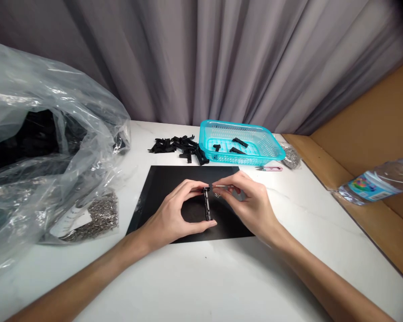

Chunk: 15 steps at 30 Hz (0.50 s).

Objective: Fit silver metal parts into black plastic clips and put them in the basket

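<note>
My left hand (174, 210) grips a narrow black plastic part (207, 205) between thumb and fingers, with its long side turned toward me. Light glints along the part's slotted edge. Close by on the right, my right hand (248, 199) is closed in a pinch near the part's upper end. A thin, pale metallic piece (221, 186) shows between those fingers, too small to name. Below them, several tiny shiny metal pieces (216, 195) appear over the black mat (161, 179).
Behind the mat lies a pile of black plastic parts (184, 145). A turquoise basket (272, 154) holds several more. Thread snips (270, 169) and a bag of metal pieces (291, 157) are nearby. Large plastic bags (97, 103) and a bag of small metal parts (104, 212) occupy the left; a bottle (372, 185) lies right.
</note>
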Tool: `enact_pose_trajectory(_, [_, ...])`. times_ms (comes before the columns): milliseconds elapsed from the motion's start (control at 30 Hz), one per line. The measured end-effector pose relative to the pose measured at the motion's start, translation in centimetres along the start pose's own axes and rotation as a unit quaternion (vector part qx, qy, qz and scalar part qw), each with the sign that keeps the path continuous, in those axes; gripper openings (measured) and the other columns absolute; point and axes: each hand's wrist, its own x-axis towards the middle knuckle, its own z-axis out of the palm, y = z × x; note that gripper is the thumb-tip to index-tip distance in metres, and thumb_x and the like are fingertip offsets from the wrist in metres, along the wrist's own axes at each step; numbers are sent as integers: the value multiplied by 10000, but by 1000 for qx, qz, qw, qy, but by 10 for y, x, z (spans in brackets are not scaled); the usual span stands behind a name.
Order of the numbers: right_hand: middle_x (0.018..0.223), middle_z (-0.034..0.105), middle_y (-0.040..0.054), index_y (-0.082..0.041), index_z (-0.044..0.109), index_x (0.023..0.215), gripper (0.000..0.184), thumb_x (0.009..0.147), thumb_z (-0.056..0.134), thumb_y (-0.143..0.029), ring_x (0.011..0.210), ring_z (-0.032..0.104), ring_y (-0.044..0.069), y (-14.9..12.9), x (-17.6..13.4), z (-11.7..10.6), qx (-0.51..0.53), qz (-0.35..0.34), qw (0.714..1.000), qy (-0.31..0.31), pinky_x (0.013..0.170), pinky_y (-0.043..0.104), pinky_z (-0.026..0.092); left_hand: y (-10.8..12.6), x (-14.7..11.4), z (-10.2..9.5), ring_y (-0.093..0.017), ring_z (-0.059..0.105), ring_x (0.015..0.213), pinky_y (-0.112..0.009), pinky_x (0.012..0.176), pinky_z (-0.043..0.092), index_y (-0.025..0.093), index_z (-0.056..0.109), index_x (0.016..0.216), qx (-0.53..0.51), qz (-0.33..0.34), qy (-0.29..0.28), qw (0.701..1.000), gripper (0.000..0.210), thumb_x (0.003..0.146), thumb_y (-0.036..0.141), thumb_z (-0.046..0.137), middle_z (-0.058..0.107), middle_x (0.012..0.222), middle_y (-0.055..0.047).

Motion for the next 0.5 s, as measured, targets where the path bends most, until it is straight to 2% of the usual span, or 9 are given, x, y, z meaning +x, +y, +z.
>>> enact_pose_trajectory(233, [942, 763, 32, -254, 724, 964, 235, 980, 581, -68, 883, 649, 223, -3, 0, 2, -43, -59, 997, -1, 809, 410, 508, -3, -1, 0, -221, 662, 1208, -430, 1165, 555, 293, 544, 1331, 14, 14, -3, 1000, 656, 778, 376, 888, 595, 1282, -18])
enact_pose_trajectory(400, [1059, 755, 41, -245, 720, 950, 192, 955, 638, -71, 940, 641, 220, -1, -3, 9, -54, -97, 994, 14, 841, 409, 507, -3, -1, 0, -214, 654, 1203, -410, 1144, 568, 290, 528, 1323, 44, 31, -12, 998, 634, 797, 381, 871, 594, 1266, -18])
enact_pose_trajectory(500, [1016, 749, 49, -234, 704, 957, 202, 964, 609, -56, 920, 656, 211, 1, -4, 14, -50, -110, 992, 23, 828, 394, 518, -2, -2, 0, -218, 658, 1195, -402, 1126, 578, 287, 519, 1323, 58, 32, -12, 998, 640, 797, 389, 869, 594, 1270, -23])
